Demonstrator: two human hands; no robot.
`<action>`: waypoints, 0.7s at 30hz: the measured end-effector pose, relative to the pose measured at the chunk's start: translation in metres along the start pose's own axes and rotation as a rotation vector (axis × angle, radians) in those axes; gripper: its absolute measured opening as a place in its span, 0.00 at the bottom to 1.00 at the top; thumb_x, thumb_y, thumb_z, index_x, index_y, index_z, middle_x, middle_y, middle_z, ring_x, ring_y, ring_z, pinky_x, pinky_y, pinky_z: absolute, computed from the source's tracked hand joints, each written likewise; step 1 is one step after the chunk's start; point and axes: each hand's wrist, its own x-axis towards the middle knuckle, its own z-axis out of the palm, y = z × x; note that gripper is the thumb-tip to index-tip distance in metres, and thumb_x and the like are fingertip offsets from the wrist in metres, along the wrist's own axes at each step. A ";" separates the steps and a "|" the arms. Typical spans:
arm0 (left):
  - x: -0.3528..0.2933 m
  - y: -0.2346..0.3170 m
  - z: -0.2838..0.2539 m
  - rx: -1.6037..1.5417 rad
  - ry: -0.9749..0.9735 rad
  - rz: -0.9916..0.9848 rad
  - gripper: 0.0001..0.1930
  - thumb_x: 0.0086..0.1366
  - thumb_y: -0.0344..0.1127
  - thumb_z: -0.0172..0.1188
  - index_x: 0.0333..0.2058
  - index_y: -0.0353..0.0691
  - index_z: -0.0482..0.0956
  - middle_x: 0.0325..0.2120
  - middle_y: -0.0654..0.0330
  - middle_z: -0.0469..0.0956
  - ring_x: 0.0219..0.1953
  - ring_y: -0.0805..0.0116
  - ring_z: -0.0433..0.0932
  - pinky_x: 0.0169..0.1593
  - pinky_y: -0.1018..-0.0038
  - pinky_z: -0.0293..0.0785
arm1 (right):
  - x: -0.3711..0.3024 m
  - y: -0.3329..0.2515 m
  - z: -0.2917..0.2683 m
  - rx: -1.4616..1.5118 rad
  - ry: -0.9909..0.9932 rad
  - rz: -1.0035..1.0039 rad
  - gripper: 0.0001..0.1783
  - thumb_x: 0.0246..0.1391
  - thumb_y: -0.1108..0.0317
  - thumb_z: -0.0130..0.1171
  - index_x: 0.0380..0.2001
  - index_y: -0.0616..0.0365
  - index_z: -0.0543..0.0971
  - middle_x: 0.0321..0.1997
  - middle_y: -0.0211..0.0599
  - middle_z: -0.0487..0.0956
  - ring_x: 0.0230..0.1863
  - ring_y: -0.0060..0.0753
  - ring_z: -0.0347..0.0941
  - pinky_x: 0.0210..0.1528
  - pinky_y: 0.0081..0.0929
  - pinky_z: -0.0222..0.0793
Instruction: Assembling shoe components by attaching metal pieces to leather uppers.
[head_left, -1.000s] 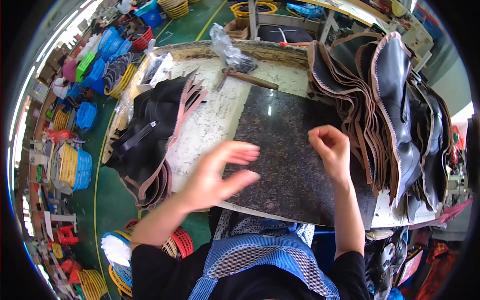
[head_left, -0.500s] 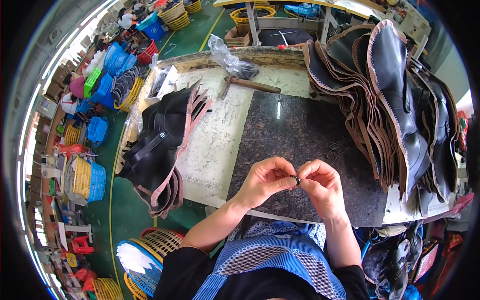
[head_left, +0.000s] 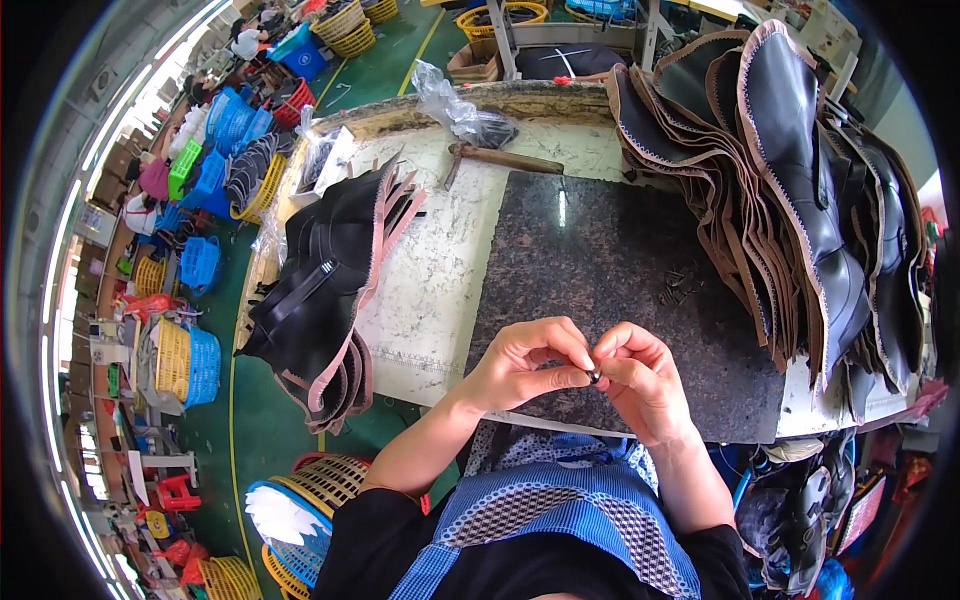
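Over the near edge of the dark stone-like slab (head_left: 560,265), my left hand (head_left: 532,366) and my right hand (head_left: 645,385) meet with closed fingertips. Between them they pinch a small dark shiny piece (head_left: 595,376), mostly covered by the fingers, so its kind is unclear. Several small black strips (head_left: 677,290) lie loose on the slab beyond my right hand. To the left, a stack of black leather boot uppers (head_left: 325,250) with pinkish-brown edges hangs partly past the table edge. A thicker pile of similar boot uppers (head_left: 790,130) stands at the right.
A wooden-handled hammer (head_left: 510,159) lies on the white tabletop (head_left: 425,270) behind the slab, near a clear plastic bag (head_left: 450,105). A white box (head_left: 333,160) sits at the far left corner. Baskets (head_left: 320,485) stand on the green floor beside the table.
My fingers have shifted slightly around the small dark piece, with the right fingertips lifting a little. The whole view has moved slightly; the boot uppers and hammer stay in place.
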 end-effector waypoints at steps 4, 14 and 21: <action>-0.003 -0.015 -0.003 -0.302 0.089 0.012 0.09 0.62 0.20 0.65 0.39 0.37 0.78 0.39 0.58 0.76 0.41 0.73 0.78 0.46 0.77 0.77 | 0.001 0.004 0.002 0.060 -0.018 -0.066 0.10 0.61 0.78 0.55 0.45 0.63 0.79 0.38 0.34 0.82 0.41 0.22 0.77 0.46 0.20 0.72; 0.012 0.008 0.011 -0.144 0.204 -0.113 0.12 0.59 0.27 0.71 0.42 0.38 0.80 0.32 0.64 0.81 0.33 0.77 0.80 0.38 0.79 0.79 | -0.006 0.002 -0.008 -0.316 0.107 -0.237 0.09 0.59 0.77 0.64 0.43 0.62 0.82 0.38 0.33 0.83 0.38 0.19 0.79 0.44 0.17 0.75; 0.056 0.025 0.017 0.778 -0.174 0.326 0.19 0.54 0.35 0.73 0.45 0.42 0.82 0.36 0.60 0.79 0.35 0.62 0.81 0.36 0.70 0.79 | -0.029 -0.014 -0.037 0.020 0.127 -0.103 0.09 0.59 0.75 0.64 0.43 0.59 0.81 0.35 0.34 0.84 0.35 0.21 0.80 0.41 0.18 0.76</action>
